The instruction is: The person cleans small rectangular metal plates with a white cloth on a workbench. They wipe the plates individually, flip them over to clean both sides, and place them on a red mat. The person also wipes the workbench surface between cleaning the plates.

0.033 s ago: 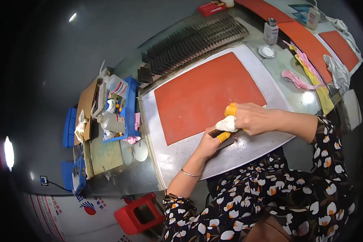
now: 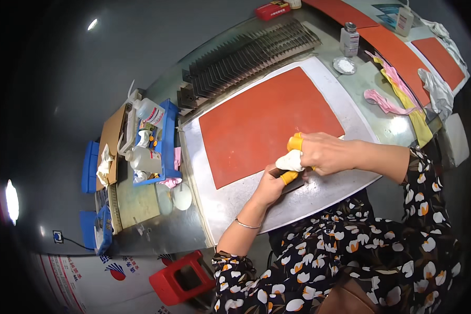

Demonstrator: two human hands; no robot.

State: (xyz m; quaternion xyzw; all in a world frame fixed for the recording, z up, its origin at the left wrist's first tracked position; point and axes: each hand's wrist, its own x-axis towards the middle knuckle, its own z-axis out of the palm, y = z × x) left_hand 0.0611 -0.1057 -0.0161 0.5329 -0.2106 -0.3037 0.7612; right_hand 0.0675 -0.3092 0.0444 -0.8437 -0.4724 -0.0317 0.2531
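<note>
The left hand (image 2: 268, 187) was narrow and held a dark flat plate (image 2: 293, 186) by its end, the thumb lying over it with a yellow finger cot (image 2: 289, 178). The right hand (image 2: 325, 153) was closed around a bunched white cloth (image 2: 289, 161), and this cloth was at the upper face of the plate, between the two hands. Whether it pressed there firmly, I could not tell. The right fingers wore yellow cots also.

The plate was over the near edge of an orange-red mat (image 2: 267, 123), which spread in front of both hands on a whitish board (image 2: 353, 115). Farther beyond the hands there stood a long row of dark plates (image 2: 251, 60), upright and close together. To the left of the left hand was a blue tray (image 2: 168, 141) with plastic bottles (image 2: 145, 158). Beyond the right hand, toward its right, were a small dish of white material (image 2: 345, 65), a metal-topped bottle (image 2: 349, 43) and a pink cloth (image 2: 384, 102).
</note>
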